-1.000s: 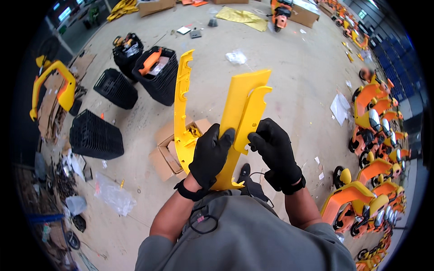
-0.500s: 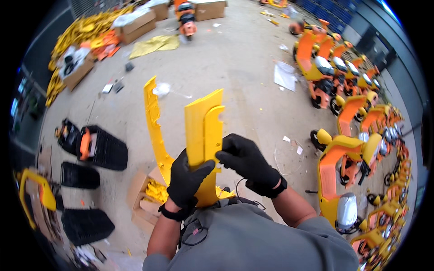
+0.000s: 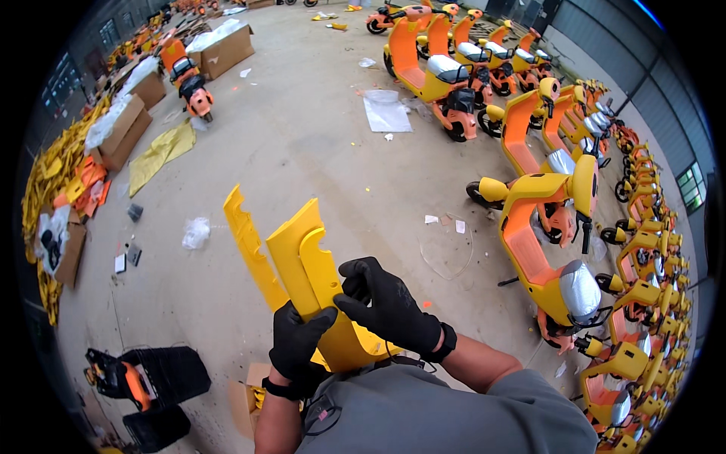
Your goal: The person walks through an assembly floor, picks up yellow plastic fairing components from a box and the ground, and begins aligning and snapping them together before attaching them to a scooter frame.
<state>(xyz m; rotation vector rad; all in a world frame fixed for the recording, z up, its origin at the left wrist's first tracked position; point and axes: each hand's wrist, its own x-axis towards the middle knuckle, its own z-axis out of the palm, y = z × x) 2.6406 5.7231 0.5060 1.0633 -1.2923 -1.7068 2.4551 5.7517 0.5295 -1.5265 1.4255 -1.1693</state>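
Observation:
My left hand [image 3: 301, 340], in a black glove, is wrapped round the lower part of a yellow plastic scooter panel [image 3: 291, 246], its thumb across the front. The panel stands tilted, with a raised strip, a small hole and a notched edge. My right hand [image 3: 386, 306], gloved too, is at the panel's right edge. Its fingers are curled and the thumb lies against the edge; anything pinched in them is hidden. Behind and left rises a long notched yellow strip [image 3: 253, 246]; whether it joins the panel I cannot tell. More curved yellow plastic [image 3: 352, 348] shows below my hands.
Rows of yellow and orange scooters [image 3: 541, 242] line the right side. At the left lie a heap of yellow parts [image 3: 57, 174] and cardboard boxes [image 3: 125, 136]. Black crates [image 3: 174, 378] stand lower left. An open carton [image 3: 242, 401] is beside me. Clear plastic [image 3: 197, 233] litters the floor.
My view has swung to the right and up, bringing more scooters into sight. The panel leans further left in the picture. My right hand's fingers have shifted slightly at its edge.

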